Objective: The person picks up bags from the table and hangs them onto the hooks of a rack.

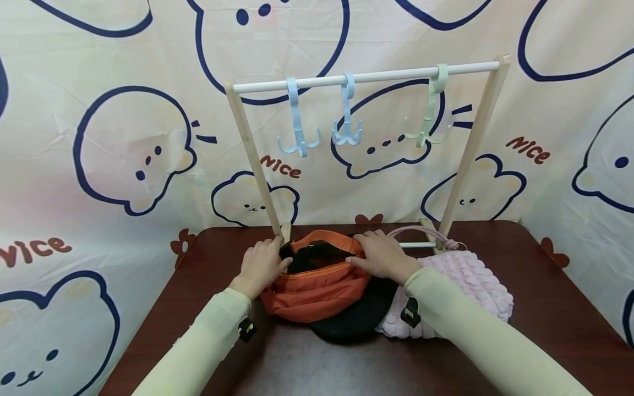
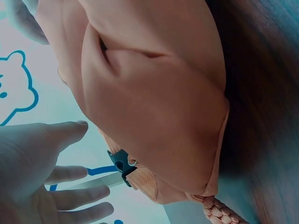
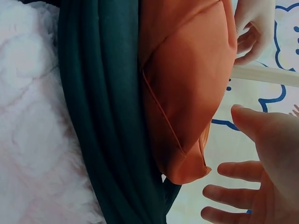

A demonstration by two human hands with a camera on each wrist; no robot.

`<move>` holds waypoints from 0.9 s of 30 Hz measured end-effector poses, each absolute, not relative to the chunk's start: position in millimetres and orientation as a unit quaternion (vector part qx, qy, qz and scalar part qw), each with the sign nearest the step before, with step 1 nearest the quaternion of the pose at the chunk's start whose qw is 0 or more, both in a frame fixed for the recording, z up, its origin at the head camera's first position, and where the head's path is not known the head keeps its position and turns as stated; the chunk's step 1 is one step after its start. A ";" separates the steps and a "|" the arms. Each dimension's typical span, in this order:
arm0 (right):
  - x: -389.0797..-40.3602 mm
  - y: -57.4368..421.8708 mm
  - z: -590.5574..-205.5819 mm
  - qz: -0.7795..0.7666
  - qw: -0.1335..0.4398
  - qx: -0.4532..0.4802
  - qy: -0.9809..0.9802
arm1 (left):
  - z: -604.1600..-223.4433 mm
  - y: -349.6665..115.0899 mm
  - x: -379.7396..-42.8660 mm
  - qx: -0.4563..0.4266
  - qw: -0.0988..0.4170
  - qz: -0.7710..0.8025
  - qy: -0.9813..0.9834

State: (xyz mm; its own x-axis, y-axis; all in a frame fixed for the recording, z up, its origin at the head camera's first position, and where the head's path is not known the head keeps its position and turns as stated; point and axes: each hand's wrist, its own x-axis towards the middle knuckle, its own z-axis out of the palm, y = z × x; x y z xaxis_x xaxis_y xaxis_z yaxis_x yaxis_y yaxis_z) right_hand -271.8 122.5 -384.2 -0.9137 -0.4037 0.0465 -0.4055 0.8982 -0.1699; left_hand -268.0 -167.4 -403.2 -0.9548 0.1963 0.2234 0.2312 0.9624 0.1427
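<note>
An orange waist bag (image 1: 317, 297) lies at the rack's foot, its strap arched up behind it. By its left end is my left hand (image 1: 260, 263); in the left wrist view the fingers are extended near a black buckle (image 2: 122, 164) on the strap. My right hand (image 1: 386, 254) reaches over the bag's right end. In the right wrist view its fingers are spread, with a gap between them and the orange fabric. Pressed against the orange bag is a dark bag (image 1: 349, 316), partly hidden beneath it. To the right lies a pink puffy bag (image 1: 460, 280), overlapped by my right forearm.
Behind the bags stands a wooden-legged rack with a white top bar (image 1: 396, 75). Two blue hooks, a left one (image 1: 297, 118) and a middle one (image 1: 348, 110), and a green hook (image 1: 430, 107) hang from it. The brown table (image 1: 346, 368) meets a printed curtain (image 1: 148, 242) at its back.
</note>
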 end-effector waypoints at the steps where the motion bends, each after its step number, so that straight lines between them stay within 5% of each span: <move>1: -272.8 122.4 -383.9 0.089 0.004 0.206 -0.974 | -403.2 -167.4 -268.5 -0.108 0.102 -0.085 -0.985; 27: -288.5 118.6 -384.9 0.070 -0.030 0.195 -0.978 | -407.2 -165.1 -283.4 -0.086 0.022 -0.071 -0.993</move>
State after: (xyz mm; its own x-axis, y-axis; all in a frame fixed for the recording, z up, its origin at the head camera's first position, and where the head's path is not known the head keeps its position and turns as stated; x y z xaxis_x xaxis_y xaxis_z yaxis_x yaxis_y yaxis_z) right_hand -288.5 118.6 -384.9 -0.9220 -0.3860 -0.0309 -0.3776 0.9139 -0.1492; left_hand -283.4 -165.1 -407.2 -0.9842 0.1678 0.0564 0.1741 0.9750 0.1380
